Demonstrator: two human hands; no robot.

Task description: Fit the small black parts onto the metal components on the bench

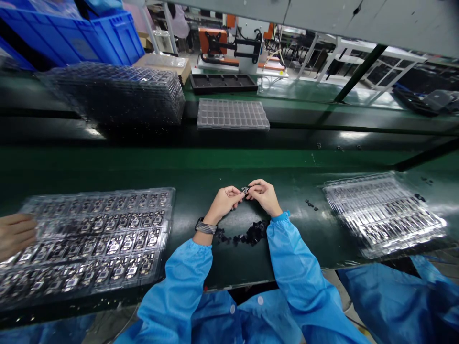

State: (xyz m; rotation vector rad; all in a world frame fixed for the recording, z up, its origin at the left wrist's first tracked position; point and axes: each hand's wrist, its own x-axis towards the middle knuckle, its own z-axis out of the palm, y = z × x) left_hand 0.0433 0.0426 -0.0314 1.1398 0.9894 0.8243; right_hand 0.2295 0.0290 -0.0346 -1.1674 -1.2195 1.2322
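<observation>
The left hand (224, 200) and right hand (263, 195) pinch one part (245, 190), while a pile (251, 234) lies loose and the tray (93, 239) looks mostly filled.

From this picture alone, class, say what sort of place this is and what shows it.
Probably an electronics assembly line in a factory: a long green belt, a clear tray of small components, and the left hand and right hand pinching a tiny dark part.

Blue crate (107, 38), stacked clear trays (118, 93), black tray (222, 82), clear compartment tray (233, 114)
</observation>
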